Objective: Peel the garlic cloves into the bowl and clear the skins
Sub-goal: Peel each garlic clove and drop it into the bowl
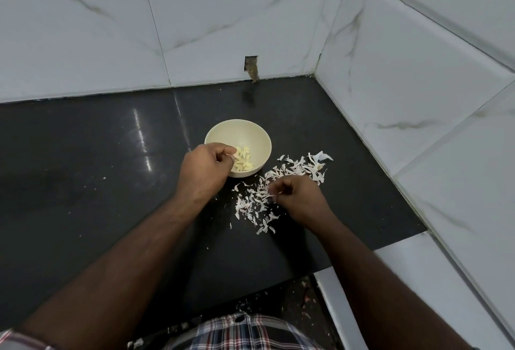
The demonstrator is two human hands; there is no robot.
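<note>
A cream bowl (245, 133) stands on the black counter (97, 160) and holds several peeled garlic cloves (243, 160). My left hand (204, 172) hovers over the bowl's near rim, its fingertips pinching a pale clove just above the others. To the right of the bowl lies a spread of white garlic skins (292, 171). My right hand (296, 196) sits over this pile with its fingers curled, pinching a bit of skin at its fingertips.
White marble-look tiled walls (404, 84) close the counter at the back and right. A small broken hole (251, 66) shows in the back wall. Stray skin flakes lie on the floor (295, 291) past the counter's front edge.
</note>
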